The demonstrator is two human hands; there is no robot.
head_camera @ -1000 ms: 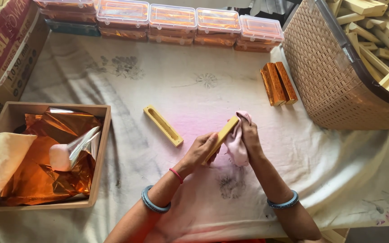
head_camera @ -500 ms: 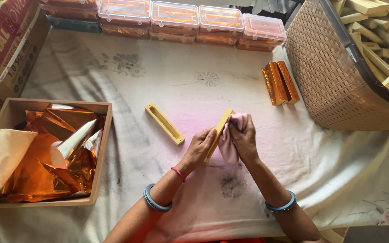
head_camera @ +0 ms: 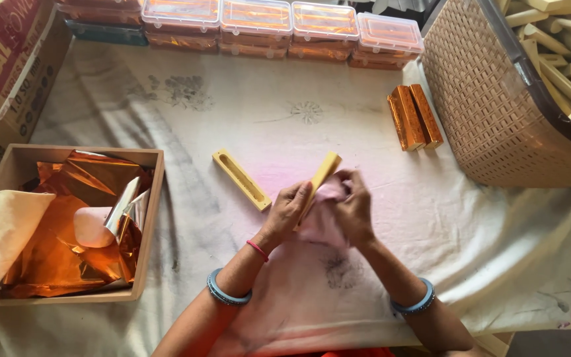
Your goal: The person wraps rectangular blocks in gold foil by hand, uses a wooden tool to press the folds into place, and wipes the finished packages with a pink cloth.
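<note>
A wooden box [head_camera: 148,218] of orange foil [head_camera: 61,244] sits left, clear lidded boxes [head_camera: 279,26] behind, a woven basket [head_camera: 490,112] right.

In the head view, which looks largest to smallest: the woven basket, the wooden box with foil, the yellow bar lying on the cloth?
1. Woven basket, though the frame cuts it off.
2. Wooden box, clearly smaller.
3. Yellow bar, by far the smallest.

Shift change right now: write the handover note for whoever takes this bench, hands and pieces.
Left hand: grips a long yellow slotted wooden block, tilted up off the cloth.
Right hand: presses a crumpled pink cloth against that block.
Second matching yellow block: lying apart on the white sheet, slot up.
Done: three orange foil-wrapped bars beside the woven basket.
Left: foil sheets in the wooden tray; bare blocks in the basket.
</note>
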